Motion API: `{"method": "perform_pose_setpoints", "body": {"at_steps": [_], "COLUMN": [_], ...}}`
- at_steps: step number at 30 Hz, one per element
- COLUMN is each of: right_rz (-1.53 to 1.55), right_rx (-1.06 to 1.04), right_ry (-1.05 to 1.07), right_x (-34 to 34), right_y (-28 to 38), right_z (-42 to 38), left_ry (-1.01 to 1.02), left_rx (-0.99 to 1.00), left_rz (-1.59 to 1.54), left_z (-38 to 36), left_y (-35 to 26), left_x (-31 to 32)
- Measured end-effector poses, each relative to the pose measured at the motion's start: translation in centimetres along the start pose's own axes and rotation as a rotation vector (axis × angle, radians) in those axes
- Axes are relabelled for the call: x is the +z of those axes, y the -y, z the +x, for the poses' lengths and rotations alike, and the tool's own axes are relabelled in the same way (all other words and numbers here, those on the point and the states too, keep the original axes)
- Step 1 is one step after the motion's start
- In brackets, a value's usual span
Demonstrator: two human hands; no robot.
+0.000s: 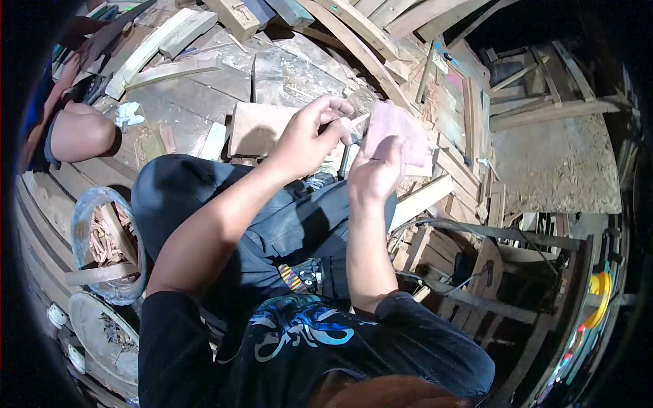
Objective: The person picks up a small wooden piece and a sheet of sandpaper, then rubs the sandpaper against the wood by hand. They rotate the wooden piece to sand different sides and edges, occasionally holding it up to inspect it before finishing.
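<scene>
Nearest, at the person's left knee, a clear plastic bucket [102, 245] holds small wood offcuts [103, 241]. Above the dark-trousered lap, the left hand [309, 139] is pinched shut on a thin pale wooden stick [350, 122], its tip touching a pinkish sheet of sandpaper [398, 132] that the right hand [374, 170] grips upright. Beyond, a flat square wooden board [255, 129] lies on the plank floor [183, 109] among curved wooden slats [146, 47].

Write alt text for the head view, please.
Seen from above, a seated person's left hand pinches a thin wooden stick against a pinkish sheet held up by the right hand. Wood planks and offcuts lie all around; another person's knee shows at left.
</scene>
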State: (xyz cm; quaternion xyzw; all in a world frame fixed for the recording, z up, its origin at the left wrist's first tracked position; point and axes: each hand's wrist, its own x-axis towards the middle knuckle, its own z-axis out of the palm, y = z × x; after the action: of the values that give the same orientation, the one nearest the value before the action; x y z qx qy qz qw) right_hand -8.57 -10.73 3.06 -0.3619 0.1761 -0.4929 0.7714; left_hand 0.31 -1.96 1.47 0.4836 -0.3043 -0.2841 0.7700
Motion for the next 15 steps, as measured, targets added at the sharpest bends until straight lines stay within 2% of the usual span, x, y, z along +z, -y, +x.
{"method": "perform_pose_setpoints", "body": {"at_steps": [3,4,9,13,15], "right_rz": [0.001,-0.011,-0.005,0.023,0.005], "right_rx": [0.037,0.059,0.071,0.059,0.075], "right_ry": [0.080,0.004,0.098,0.079,0.092], "right_x": [0.5,1.1,0.4,1.0,0.9], "right_y": [-0.5,-0.6,-0.9,-0.3,-0.1], "right_z": [-0.5,-0.8,-0.6,-1.0,-0.9], "left_ry": [0.001,-0.002,-0.047,-0.108,-0.089], "left_rx": [0.015,0.023,0.208,0.405,0.465], "left_rz": [0.047,0.063,0.132,0.531,0.636], "left_z": [0.0,0.0,-0.1,-0.6,-0.8], "left_y": [0.4,0.5,0.4,-0.8,-0.6], "left_x": [-0.1,0.0,0.4,0.2,0.1]}}
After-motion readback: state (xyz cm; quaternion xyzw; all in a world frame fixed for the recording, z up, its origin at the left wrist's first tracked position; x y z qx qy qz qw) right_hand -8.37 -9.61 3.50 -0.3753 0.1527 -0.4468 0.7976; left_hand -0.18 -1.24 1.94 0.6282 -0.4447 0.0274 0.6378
